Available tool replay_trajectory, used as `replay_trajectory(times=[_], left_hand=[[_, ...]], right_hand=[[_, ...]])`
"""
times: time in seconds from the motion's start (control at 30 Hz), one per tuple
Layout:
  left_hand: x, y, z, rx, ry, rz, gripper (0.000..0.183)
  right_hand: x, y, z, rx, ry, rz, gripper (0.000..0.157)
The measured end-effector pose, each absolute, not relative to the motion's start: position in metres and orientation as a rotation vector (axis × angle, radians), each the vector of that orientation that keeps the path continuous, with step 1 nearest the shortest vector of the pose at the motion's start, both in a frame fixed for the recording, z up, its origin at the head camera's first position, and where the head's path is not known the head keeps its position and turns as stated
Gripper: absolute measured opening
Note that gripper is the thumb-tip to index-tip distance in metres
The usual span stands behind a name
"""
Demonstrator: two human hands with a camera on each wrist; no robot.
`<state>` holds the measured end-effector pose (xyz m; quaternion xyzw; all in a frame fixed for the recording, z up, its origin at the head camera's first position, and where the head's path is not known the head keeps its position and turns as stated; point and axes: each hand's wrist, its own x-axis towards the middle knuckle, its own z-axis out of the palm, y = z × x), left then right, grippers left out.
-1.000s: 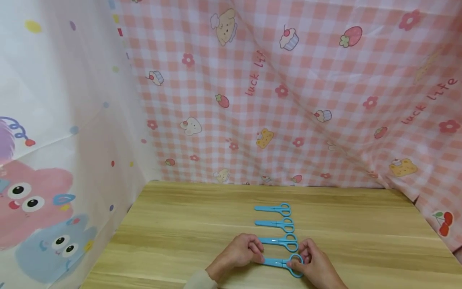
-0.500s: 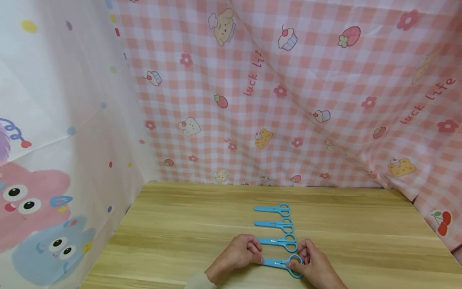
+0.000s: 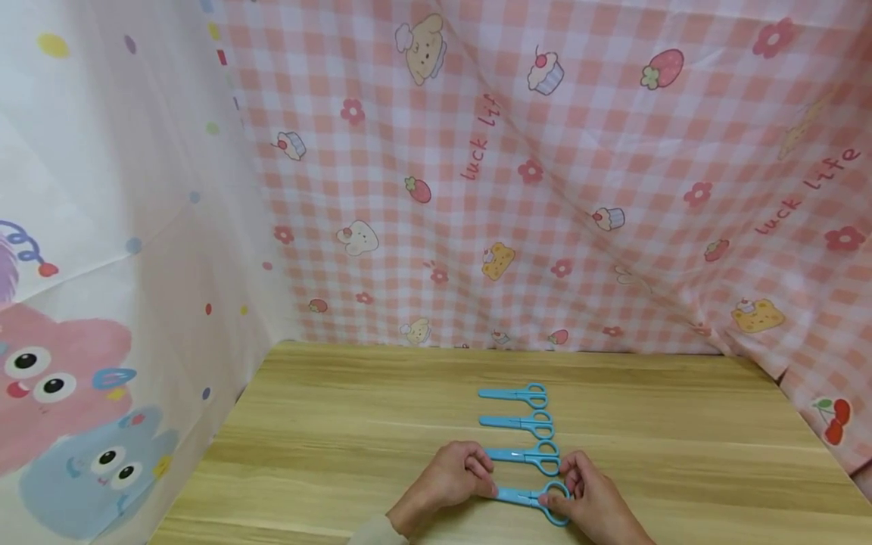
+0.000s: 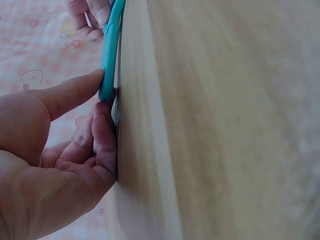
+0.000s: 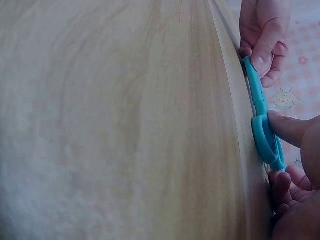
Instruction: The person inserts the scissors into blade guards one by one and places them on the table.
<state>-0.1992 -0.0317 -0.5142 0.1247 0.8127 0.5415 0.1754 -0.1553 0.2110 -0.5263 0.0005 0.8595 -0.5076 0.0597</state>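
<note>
The nearest pair of light blue scissors [image 3: 515,496] lies sideways, its tip to the left and its finger loops to the right. My left hand [image 3: 453,473] pinches its blue tip between thumb and fingers; in the left wrist view the thumb [image 4: 75,90] presses on top and the fingers curl beneath. At the other end, my right hand [image 3: 596,493] holds the loops, and its thumb [image 5: 287,127] sits by the pivot in the right wrist view. Just beyond lies another pair of blue scissors [image 3: 521,455], its tip partly hidden behind my left fingers.
Farther back, two more blue scissors [image 3: 507,421] lie parallel in the same column, pointing left. Everything rests on a wood-grain table [image 3: 327,439]. A pink checked cloth [image 3: 463,227] hangs behind it, and a white printed cloth [image 3: 170,303] hangs along the left side.
Almost nothing differs. The loop end of the nearest scissors has shifted very slightly toward me and to the left; both hands keep their hold.
</note>
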Motion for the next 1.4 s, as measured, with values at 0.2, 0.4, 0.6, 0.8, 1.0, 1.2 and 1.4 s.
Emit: replay_trajectory(times=[0.2, 0.4, 0.6, 0.8, 1.0, 1.2, 1.4], left_hand=[[-0.1985, -0.0317, -0.5144, 0.358, 2.298, 1.544, 0.026], [-0.1976, -0.0306, -0.5160, 0.350, 2.291, 1.569, 0.027], [-0.1976, -0.0297, -0.5161, 0.331, 2.308, 1.576, 0.027], [-0.1979, -0.0301, -0.5171, 0.327, 2.318, 1.556, 0.027], [-0.1977, -0.0292, -0.5166, 0.302, 2.315, 1.574, 0.026], [-0.1972, -0.0292, -0.5155, 0.304, 2.338, 1.577, 0.025], [-0.1962, -0.0303, -0.5155, 0.296, 2.342, 1.576, 0.025]], right_hand=[[-0.1547, 0.2106, -0.5265, 0.019, 2.610, -1.517, 0.048], [-0.1558, 0.2102, -0.5270, 0.050, 2.627, -1.485, 0.048], [-0.1561, 0.2105, -0.5271, 0.052, 2.636, -1.473, 0.047], [-0.1565, 0.2093, -0.5274, 0.067, 2.634, -1.486, 0.047], [-0.1570, 0.2085, -0.5272, 0.086, 2.646, -1.485, 0.046], [-0.1569, 0.2072, -0.5259, 0.103, 2.668, -1.470, 0.047], [-0.1567, 0.2050, -0.5248, 0.130, 2.681, -1.450, 0.047]])
